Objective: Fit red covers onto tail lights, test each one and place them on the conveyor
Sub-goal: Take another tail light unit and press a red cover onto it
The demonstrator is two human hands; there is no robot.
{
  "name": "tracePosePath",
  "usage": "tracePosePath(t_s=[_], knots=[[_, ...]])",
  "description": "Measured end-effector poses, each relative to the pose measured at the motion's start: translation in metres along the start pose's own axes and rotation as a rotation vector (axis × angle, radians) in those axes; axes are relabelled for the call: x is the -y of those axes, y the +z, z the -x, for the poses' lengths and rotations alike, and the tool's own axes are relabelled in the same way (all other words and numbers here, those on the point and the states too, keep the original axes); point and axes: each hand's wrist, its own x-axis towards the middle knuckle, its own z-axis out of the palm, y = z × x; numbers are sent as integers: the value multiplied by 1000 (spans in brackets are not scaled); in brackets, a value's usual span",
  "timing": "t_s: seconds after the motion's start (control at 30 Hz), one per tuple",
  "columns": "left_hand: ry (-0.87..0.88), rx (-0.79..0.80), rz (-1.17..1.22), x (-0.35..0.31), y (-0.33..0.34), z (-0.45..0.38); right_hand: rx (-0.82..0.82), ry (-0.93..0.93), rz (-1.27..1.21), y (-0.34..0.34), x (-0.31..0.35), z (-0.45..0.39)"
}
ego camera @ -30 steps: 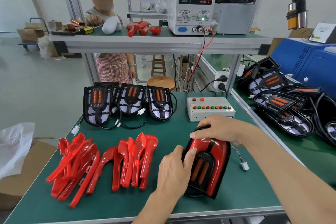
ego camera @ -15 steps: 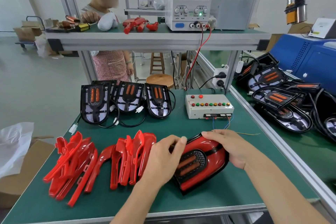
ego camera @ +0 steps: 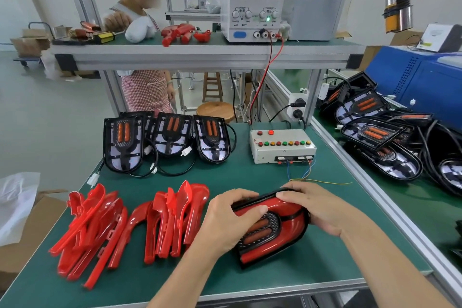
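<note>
Spare red covers point(ego camera: 130, 222) lie in two heaps at the left of the green surface point(ego camera: 325, 265), bare tail lights point(ego camera: 166, 140) stand in a row behind them, and the tester box point(ego camera: 282, 144) sits at the rear right. Left hand point(ego camera: 225, 222) and right hand point(ego camera: 317, 207) both close their grip on the covered tail light point(ego camera: 280, 235), which rests on the surface at front centre, left thumb pressing the cover's upper edge. Judged step: seating the cover; the next move calls for firm pressure along the rim, then connection to the tester box.
</note>
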Motion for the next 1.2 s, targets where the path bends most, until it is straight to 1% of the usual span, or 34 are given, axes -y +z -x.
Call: tracePosePath(t_s=[0.2, 0.3, 0.53, 0.73, 0.83, 0.93, 0.97, 1.07, 1.2], knots=[[10, -11, 15, -4, 4, 1, 25, 47, -99, 2, -3, 0], [12, 9, 14, -7, 5, 0, 28, 71, -160, 0, -5, 0], [70, 8, 5, -7, 11, -1, 39, 75, -192, -4, -8, 3], [105, 46, -8, -5, 11, -1, 37, 60, -239, -4, -11, 6], [114, 51, -22, -6, 10, 0, 35, 64, -197, -5, -8, 7], [122, 46, -35, -9, 10, 1, 54, 91, -10, -7, -3, 8], [129, 46, -41, -10, 10, 2, 70, 96, 18, -7, -2, 9], [159, 49, -61, -11, 12, 4, 115, 106, -8, -8, 0, 9], [187, 39, -75, -10, 14, 6, 131, 111, 12, -9, 2, 10]])
